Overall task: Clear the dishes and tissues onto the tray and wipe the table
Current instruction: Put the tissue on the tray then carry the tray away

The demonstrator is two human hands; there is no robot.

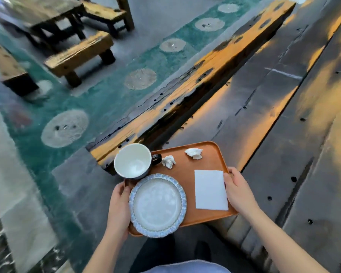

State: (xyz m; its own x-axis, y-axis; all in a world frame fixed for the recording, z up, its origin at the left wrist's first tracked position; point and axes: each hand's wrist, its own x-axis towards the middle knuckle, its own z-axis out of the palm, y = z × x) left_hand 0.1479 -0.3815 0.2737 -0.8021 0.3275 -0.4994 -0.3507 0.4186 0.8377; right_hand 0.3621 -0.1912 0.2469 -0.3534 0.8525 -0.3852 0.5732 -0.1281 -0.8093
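I see my left hand (117,209) and right hand (238,191), fingers clamped on the orange tray (215,154), beside the dark plank worktop (283,107); teal floor (106,99), wooden benches (79,54) beyond.

The flat orange tray (209,154) held a round blue-rimmed plate (157,203) and a big white cup with a dark outside (133,160). Two crumpled white tissues (168,161) and a flat white square napkin (210,190) also lay on it. The tray's right side hung over the dark wooden plank table (283,107).

one cup (133,160), one plate (157,205) — two tissues (168,161)
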